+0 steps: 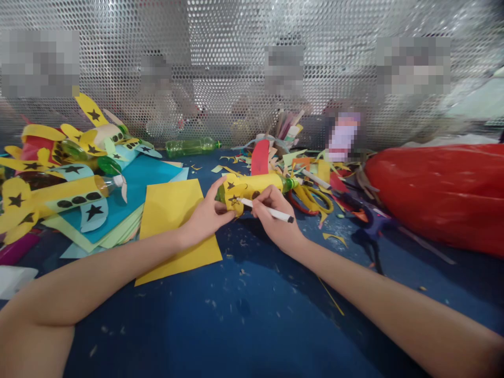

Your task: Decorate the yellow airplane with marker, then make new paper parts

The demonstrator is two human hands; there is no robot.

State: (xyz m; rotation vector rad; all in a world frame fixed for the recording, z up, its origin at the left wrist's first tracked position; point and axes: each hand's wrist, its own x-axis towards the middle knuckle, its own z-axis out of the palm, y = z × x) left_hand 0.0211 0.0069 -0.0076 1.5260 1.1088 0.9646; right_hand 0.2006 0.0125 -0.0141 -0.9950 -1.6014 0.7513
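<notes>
A green plastic bottle [290, 183] wrapped in yellow paper lies on its side in front of me, its neck to the right. My left hand [210, 211] grips its base end, thumb and fingers around a yellow paper tail piece [235, 206]. That piece bears one filled black star and one star in outline. Closed around a white marker [280, 213], my right hand [275, 218] holds the tip at the outlined star. A red paper fin [260, 156] stands up behind the bottle. Under my left forearm lies a yellow paper sheet [173, 210].
Finished paper-covered bottle planes [71, 199] crowd the left, beside stacked blue and green paper [136, 184]. Scissors [313, 198] and paper scraps lie right of the bottle. A red plastic bag [437, 194] sits far right; a bare green bottle [191, 147] lies near the perforated metal wall [228, 68].
</notes>
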